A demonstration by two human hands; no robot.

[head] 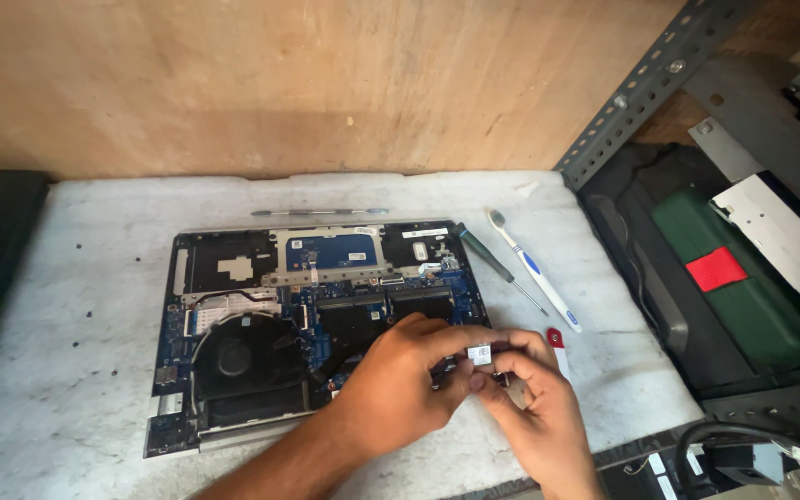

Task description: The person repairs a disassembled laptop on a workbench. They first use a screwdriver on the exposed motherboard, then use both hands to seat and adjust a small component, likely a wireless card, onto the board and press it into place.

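Right hand (534, 407) and left hand (400, 375) together pinch a small silver card (480, 354), possibly a wireless module, over the opened laptop (233, 278)'s right edge, hiding boards beneath; screwdriver (500, 267) and toothbrush (534, 268) lie just right.

View: one head camera, above the bench (67, 278), looking steeply down and forward.
Faces: toward the plywood wall (326, 83).
Nearness: close; laptop (261, 315) fills centre, hands at bottom edge.
Right edge: metal rack (641, 93).
Shared: single view only.
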